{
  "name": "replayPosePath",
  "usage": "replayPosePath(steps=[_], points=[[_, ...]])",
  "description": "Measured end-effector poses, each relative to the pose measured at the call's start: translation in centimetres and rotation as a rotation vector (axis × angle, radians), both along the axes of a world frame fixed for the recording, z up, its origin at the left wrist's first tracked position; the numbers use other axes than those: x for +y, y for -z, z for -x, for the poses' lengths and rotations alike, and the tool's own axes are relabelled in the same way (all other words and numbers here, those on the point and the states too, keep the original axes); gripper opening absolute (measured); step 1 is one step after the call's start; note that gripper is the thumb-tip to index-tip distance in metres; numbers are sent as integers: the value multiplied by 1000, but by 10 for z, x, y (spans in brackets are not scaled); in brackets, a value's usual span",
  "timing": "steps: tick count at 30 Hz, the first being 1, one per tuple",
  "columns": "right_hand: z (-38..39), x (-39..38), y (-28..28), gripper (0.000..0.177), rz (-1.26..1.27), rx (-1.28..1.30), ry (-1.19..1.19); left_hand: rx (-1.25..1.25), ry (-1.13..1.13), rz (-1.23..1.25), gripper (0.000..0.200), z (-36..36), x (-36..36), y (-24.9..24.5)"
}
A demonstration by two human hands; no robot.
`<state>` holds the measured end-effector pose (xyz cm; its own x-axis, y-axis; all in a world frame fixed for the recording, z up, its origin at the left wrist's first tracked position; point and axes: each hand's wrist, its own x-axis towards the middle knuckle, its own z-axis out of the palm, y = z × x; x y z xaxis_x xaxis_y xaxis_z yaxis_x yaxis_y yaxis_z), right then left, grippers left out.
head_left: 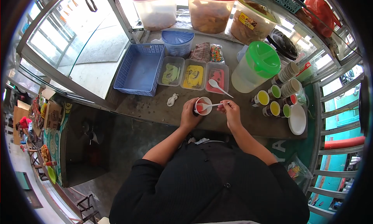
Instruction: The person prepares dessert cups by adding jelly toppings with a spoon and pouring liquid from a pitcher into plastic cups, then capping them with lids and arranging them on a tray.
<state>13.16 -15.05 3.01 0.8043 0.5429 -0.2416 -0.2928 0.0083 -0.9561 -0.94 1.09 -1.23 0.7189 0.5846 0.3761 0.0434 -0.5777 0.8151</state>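
My left hand (189,114) is wrapped round a paper cup (208,110) with pink-red contents, at the front of the counter. In my right hand (232,112) is the handle of a white plastic spoon (211,105), its bowl inside the cup. Just beyond stand three clear tubs: one with green contents (170,73), one with yellow contents (193,77) and one with pink-red contents (216,75). A second white spoon (220,87) lies across the pink-red tub, its handle sticking out over the front edge.
A blue plastic basket (136,88) sits left of the tubs, with a crumpled white tissue (172,99) near it. On the right are a green-lidded pitcher (250,70), several filled cups (262,98), stacked paper cups (289,88) and a white lid or plate (297,120). Large containers (211,18) line the back.
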Motion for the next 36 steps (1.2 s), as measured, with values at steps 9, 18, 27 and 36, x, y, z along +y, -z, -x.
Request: replayPosePath(steps=[9,18,27,36], points=[[-12,4,-4,20,-37,14,13,-20,-23,67,74,2,0,-5],[-17,4,-19,18,-95,-79,-72,-28,-59,154,72,4,0,-4],[-3,8,-56,13,232,-930,-447,-23,-40,71,73,1,1,0],[3,5,-79,20,215,-1780,-821,-39,-15,112,76,0,3,5]])
